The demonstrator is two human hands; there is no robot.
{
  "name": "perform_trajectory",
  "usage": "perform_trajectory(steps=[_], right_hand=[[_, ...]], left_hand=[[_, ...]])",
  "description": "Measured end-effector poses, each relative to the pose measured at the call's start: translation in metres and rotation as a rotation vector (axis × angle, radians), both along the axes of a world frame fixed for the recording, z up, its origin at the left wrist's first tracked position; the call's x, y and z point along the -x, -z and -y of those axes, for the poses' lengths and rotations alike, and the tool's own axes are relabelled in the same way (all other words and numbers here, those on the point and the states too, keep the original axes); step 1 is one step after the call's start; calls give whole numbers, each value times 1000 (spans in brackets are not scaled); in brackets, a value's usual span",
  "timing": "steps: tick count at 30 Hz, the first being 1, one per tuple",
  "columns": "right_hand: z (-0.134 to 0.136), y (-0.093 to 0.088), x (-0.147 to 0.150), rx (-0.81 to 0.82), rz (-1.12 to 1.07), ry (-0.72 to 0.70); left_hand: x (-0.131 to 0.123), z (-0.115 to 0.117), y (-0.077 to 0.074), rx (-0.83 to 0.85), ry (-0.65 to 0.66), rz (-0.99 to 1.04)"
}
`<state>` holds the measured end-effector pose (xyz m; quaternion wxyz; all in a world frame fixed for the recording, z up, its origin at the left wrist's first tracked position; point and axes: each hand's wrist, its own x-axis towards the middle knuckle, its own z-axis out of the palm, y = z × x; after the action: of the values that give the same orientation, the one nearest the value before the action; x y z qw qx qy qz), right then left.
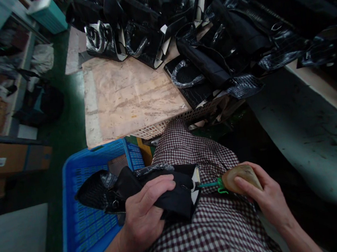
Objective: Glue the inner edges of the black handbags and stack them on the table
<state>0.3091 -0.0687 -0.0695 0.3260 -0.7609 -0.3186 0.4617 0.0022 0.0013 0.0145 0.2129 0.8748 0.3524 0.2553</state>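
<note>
Across my checkered apron (216,233) lies a black bag piece (176,199), its open end with white edges facing right. My left hand (147,208) grips it from above, fingers over the black fabric. A textured black part of it extends left over the blue basket. My right hand (261,190) is wrapped round a tan glue bottle (242,177) with a green nozzle. The thin nozzle tip points left and reaches the white-edged opening; whether it touches is hard to tell.
Ahead is a worn wooden board (132,93) with many black bags (144,44) behind and right. The blue basket (68,216) stands low at the left. A cardboard box (12,156) sits far left, and a pale sheet-covered surface (310,127) slopes at the right.
</note>
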Motion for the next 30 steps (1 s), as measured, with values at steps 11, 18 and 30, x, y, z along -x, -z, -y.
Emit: perform_trajectory(steps=[11, 18, 30], right_hand=[[0, -3, 5, 45, -206, 132], [2, -4, 9, 66, -350, 174], [7, -31, 26, 79, -533, 248]], left_hand=[[0, 0, 1, 10, 30, 17], [-1, 0, 0, 8, 7, 20], [-2, -1, -1, -10, -8, 14]])
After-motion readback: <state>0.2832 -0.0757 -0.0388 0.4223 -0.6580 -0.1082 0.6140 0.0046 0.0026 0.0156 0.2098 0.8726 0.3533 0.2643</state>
